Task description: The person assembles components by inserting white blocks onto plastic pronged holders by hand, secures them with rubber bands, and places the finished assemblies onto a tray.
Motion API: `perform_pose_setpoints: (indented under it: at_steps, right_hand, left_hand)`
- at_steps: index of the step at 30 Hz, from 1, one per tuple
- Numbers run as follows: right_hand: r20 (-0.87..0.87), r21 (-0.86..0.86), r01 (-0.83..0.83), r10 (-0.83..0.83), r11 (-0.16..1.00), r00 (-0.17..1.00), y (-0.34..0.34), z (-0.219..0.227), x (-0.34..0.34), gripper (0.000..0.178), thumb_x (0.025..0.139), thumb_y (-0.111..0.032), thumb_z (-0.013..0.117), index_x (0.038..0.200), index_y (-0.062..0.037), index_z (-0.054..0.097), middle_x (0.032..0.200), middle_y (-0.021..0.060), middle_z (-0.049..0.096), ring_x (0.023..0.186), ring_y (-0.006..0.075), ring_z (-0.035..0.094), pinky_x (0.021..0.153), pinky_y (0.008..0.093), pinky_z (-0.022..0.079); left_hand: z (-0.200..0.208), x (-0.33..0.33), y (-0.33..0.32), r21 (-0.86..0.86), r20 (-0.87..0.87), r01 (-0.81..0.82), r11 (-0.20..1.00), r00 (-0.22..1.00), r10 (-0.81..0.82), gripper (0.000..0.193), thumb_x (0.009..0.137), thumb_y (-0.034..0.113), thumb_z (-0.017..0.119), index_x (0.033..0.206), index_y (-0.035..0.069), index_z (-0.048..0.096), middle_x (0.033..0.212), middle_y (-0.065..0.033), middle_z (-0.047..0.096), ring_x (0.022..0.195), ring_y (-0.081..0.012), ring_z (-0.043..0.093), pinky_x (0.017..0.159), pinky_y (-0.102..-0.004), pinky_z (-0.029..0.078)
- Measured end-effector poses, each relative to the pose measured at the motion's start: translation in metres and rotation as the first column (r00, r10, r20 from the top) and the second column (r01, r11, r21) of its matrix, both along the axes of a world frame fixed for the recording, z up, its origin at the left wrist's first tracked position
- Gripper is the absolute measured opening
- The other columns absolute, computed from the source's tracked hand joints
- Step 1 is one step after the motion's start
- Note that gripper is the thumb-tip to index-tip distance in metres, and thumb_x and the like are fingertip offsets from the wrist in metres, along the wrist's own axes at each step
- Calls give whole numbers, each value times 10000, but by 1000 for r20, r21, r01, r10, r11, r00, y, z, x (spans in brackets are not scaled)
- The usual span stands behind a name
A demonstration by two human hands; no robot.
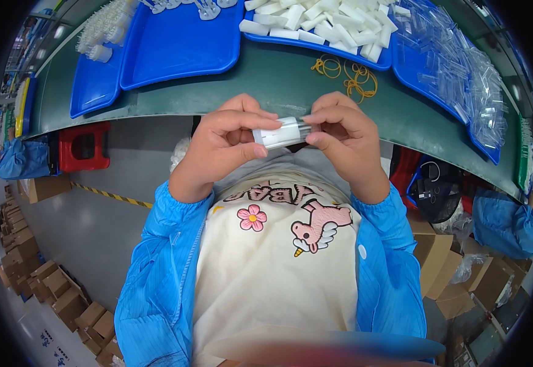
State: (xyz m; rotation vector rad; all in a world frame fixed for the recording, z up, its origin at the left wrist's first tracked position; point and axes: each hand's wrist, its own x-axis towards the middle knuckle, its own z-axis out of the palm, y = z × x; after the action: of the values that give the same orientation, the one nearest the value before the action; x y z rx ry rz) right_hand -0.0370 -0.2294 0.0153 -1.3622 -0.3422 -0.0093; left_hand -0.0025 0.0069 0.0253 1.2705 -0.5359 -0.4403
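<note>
In front of my chest, just off the table's near edge, both hands are closed on one small assembly. Its body is a white plastic piece (283, 132), pinched at the left between the thumb and fingers of my left hand (225, 136). At the right end, my right hand (349, 129) grips a clear plastic part (305, 129) that meets the white piece. My fingertips cover part of the clear piece, so how far the two parts overlap is hard to make out. The assembly lies nearly level.
On the green table (279, 85) stand a blue tray of white blocks (334, 24), another blue tray (181, 70) with several white fittings, and clear plastic pieces (462, 73) at the right. Yellow rubber bands (359, 82) lie nearby. Red stools (85, 147) and cardboard boxes (71, 306) stand below.
</note>
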Motion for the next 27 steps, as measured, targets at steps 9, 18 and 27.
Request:
perform_pose_setpoints:
  at_steps: [9, 18, 27]
  right_hand:
    - [161, -28, 335, -327, 942, 931, 17, 0, -5, 338, 798, 102, 693, 1118, 27, 615, 1257, 139, 486, 1068, 181, 543, 828, 277, 503]
    - [36, 181, 134, -142, 974, 989, 36, 4, -2, 297, 813, 73, 694, 1087, 14, 596, 1351, 159, 456, 1158, 201, 530, 909, 317, 503]
    - [769, -481, 851, -363, 212, 525, -125, 49, 67, 222, 808, -123, 682, 1020, -57, 688, 1042, 107, 689, 988, 287, 626, 846, 381, 486]
  left_hand:
    - [-14, -5, -18, -160, -70, -29, 987, 997, 18, 317, 768, 22, 772, 1074, -6, 695, 1258, -103, 486, 1130, -195, 534, 948, -335, 473]
    - [-37, -5, -15, -242, 148, -175, 954, 966, 214, 332, 718, 148, 849, 997, 40, 704, 1185, -124, 568, 1109, -207, 540, 959, -353, 460]
    - [-28, -3, -5, -283, -229, -331, 900, 935, 272, 454, 873, 41, 657, 1304, 57, 514, 1356, -199, 513, 1227, -317, 549, 947, -378, 543]
